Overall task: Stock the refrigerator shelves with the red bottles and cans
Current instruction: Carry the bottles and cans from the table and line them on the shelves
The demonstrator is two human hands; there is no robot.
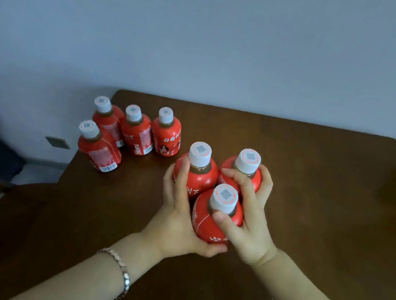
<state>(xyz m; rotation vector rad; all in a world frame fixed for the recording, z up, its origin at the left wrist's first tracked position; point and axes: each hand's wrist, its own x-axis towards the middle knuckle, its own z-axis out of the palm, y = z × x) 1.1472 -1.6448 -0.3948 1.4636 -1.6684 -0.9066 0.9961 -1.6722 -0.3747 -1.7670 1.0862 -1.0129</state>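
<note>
Clasping three bottles [201, 177] mid-frame — left hand [175, 216], right hand [252, 226] curled round them | smooth, likely heavy — grip the shoulders

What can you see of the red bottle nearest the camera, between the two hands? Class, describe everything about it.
The nearest bottle is short and rounded, in a red wrap with white lettering; its white cap bears a grey printed square, with brown liquid at the neck. It stands upright over the brown table, pressed against two rear bottles. The left hand cups its base; the thumb of the right hand presses its shoulder.
</note>
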